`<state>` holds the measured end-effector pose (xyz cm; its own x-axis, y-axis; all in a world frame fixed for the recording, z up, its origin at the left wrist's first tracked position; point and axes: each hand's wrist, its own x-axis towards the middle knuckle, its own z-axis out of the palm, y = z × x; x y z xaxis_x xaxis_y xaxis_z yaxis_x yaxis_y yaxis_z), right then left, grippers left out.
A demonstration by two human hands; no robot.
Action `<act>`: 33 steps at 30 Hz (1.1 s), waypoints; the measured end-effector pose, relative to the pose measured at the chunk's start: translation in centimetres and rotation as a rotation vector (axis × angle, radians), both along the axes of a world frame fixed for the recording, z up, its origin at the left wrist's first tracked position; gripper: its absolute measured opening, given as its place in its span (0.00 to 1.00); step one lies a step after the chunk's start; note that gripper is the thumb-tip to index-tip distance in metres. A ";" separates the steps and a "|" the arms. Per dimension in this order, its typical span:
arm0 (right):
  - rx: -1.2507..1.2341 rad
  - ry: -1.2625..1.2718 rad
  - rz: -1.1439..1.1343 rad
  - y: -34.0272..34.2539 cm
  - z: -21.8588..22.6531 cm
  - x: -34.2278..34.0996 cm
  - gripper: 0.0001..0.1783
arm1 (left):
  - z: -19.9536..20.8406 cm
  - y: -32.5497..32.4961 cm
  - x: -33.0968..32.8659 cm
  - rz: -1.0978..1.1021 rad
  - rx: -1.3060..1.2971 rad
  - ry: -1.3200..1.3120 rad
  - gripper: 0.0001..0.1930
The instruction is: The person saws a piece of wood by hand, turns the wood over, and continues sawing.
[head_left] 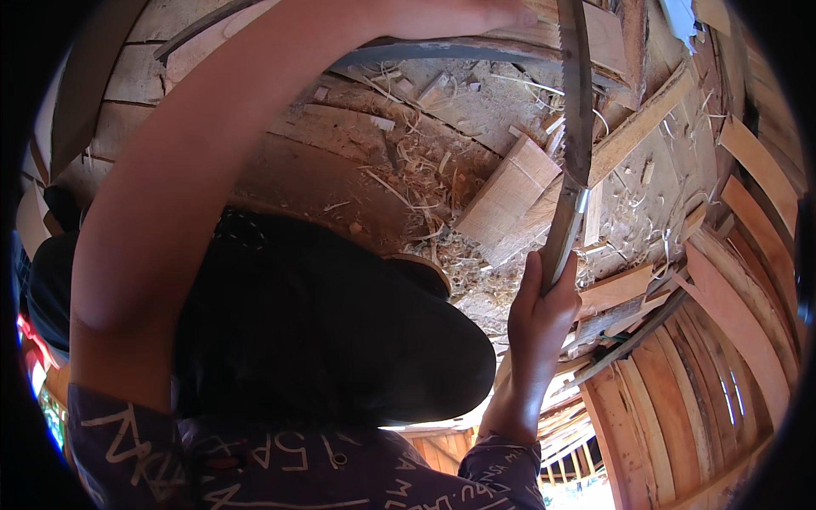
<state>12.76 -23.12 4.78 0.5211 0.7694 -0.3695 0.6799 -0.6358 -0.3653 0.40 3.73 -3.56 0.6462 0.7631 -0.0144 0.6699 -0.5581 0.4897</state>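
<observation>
My right hand is closed around the wooden handle of a handsaw. The saw's long toothed blade points away from me and lies across a wooden board at the top of the view. My left arm reaches over from the left, and my left hand rests on the same board just left of the blade. What shows of that hand lies stretched out flat along the wood; the picture's upper edge cuts off the rest. A dark curved strip runs along the board's near side.
Below the blade lie a short wood block and a long wooden strip. Shavings and offcuts litter the plank floor. Curved wooden planks line the right side. My dark-clad leg is bent in front of me.
</observation>
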 end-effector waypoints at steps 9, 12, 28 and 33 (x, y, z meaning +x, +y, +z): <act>0.004 -0.009 -0.012 2.7 -1.6 -0.3 0.08 | 0.2 0.6 -0.4 -0.003 -0.078 -0.018 0.39; -0.018 -0.053 -0.027 -1.9 0.3 -0.9 0.09 | 0.2 0.2 -0.2 0.007 -0.092 0.002 0.40; 0.046 0.006 0.040 4.8 -2.1 -1.6 0.09 | 0.2 -0.3 -1.2 -0.078 0.105 -0.017 0.39; 0.069 -0.040 0.055 5.1 -2.3 -1.5 0.09 | 0.1 0.2 -0.9 -0.037 0.009 -0.076 0.40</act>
